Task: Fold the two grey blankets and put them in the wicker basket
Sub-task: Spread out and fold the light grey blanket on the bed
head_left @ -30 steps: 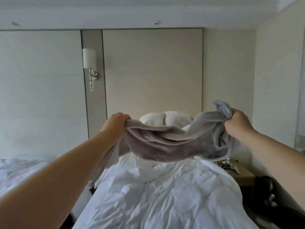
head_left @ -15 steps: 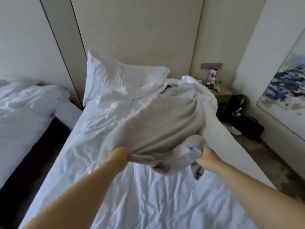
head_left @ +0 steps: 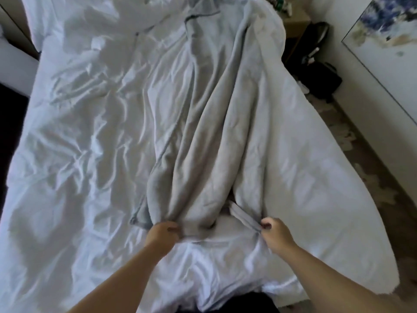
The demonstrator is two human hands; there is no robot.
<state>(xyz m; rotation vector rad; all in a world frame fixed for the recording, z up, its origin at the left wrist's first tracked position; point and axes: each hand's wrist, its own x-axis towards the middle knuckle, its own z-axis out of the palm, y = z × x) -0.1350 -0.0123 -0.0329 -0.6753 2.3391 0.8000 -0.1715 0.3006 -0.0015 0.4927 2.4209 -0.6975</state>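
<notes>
- The soft grey fleece blanket (head_left: 203, 132) lay stretched in long rumpled folds down the wrinkled white bed sheet (head_left: 79, 154), running from 12 o'clock at the head of the bed towards 6 o'clock, its near edge bunched between the two hands.
- The left hand (head_left: 162, 233), at about 6 o'clock, was closed with curled fingers around the near edge of the blanket, knuckles up, resting low on the sheet.
- The right hand (head_left: 275, 233), at about 5 o'clock, was also curled closed — its fingertips pinched a narrow strip of the blanket's near corner just to its left.
- The two hands were apart, with a sagging span of grey cloth between them.
- A light wooden bedside table (head_left: 295, 21) stood at 1 o'clock, just beside the bed.
- A black bag (head_left: 320, 75) sat on the patterned floor (head_left: 361, 177) at 2 o'clock, near the table.
- A framed blue-and-beige painting (head_left: 388, 30) hung on the wall at 2 o'clock — only partly in view.
- Part of a second white bed (head_left: 13, 64) showed at 10 o'clock.
</notes>
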